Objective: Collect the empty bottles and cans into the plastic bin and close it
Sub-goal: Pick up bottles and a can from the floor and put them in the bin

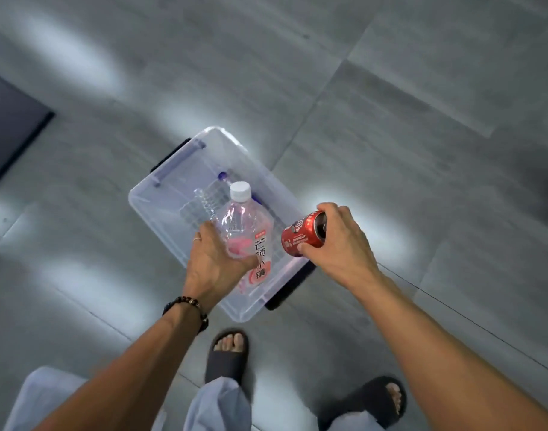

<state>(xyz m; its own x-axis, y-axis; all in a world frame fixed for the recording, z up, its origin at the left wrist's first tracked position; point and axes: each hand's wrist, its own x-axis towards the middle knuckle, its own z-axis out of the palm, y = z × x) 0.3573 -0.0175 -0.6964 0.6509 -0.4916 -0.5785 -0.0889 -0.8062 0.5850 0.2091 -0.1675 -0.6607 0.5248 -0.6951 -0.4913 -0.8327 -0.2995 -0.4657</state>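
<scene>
A clear plastic bin (154, 209) with dark latch handles stands open on the grey floor. A crumpled clear bottle with a purple cap (209, 197) lies inside it. My left hand (215, 262) grips a clear bottle with a white cap and a pink label (246, 234), held over the bin. My right hand (341, 244) holds a red can (302, 233) on its side above the bin's right rim. No lid for the bin is in view.
Grey floor tiles surround the bin. A dark mat or panel (8, 126) lies at the far left. My feet in dark slippers (227, 353) stand just in front of the bin.
</scene>
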